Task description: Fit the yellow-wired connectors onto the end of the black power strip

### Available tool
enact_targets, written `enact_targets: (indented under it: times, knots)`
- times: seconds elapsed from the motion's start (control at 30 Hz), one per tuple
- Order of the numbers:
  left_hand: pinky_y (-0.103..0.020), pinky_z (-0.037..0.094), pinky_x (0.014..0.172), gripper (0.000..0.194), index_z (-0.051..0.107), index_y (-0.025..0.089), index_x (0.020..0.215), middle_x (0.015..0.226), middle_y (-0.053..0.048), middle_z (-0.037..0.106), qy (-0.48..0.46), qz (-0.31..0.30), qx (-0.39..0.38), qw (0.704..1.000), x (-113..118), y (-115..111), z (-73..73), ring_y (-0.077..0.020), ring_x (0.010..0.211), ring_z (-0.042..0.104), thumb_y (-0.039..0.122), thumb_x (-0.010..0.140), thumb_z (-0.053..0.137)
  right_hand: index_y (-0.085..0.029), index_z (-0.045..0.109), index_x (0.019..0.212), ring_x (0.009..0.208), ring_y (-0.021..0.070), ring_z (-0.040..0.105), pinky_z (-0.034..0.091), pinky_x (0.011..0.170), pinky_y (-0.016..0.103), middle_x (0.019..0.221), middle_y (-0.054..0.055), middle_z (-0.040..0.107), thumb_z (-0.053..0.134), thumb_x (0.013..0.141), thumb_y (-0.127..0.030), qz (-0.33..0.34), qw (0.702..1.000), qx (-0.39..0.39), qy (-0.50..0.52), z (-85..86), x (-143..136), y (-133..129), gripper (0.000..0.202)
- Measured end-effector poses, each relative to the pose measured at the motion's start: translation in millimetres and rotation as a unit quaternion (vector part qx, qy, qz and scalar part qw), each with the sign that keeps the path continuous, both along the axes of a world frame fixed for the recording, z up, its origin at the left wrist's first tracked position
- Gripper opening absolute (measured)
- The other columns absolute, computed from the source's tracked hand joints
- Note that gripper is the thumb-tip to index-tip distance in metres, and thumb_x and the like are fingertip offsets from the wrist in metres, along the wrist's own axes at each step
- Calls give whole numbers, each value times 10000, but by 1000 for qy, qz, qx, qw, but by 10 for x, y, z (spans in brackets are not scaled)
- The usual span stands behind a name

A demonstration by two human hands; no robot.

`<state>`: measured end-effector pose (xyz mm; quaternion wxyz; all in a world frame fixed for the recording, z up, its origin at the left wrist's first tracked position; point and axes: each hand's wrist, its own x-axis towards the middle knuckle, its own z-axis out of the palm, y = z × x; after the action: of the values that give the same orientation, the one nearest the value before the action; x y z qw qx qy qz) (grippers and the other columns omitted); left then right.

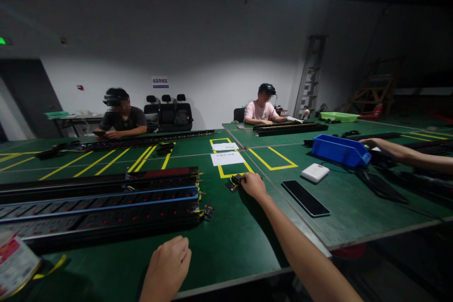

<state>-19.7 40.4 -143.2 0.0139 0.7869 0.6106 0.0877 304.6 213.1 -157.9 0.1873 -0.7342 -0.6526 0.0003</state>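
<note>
My right hand (253, 186) reaches out over the green table (226, 245), its fingers closed on a small black part (234, 182) with short wires. Near the front edge my left hand (169, 264) rests in a loose fist; whether anything is inside it is hidden. Long black strips with red dots (116, 212) and blue edges lie at the left, their wired ends pointing toward my right hand. A small black connector (208, 212) hangs from the end of the nearest strip. White paper sheets (227, 158) lie beyond my right hand.
A phone (306, 198), a white box (314, 172) and a blue bin (339, 152) are on the right. Another person's arm (406, 152) reaches in beside the bin. Two people sit across the table. A printed tub (16, 264) stands at the lower left.
</note>
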Motion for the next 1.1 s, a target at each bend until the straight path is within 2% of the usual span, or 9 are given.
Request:
enact_targets:
  times: [1.1]
  knots:
    - [-298,267,631,325,533,194,686,709,-6,575,4,3,-8,1000,6,8,7,-132,656,544,105,932,339,-209,766,1006,981,231,612,412,772,270,1047,102,733,487,898,-199,-4,1000,7,-12,-35,13,28,299]
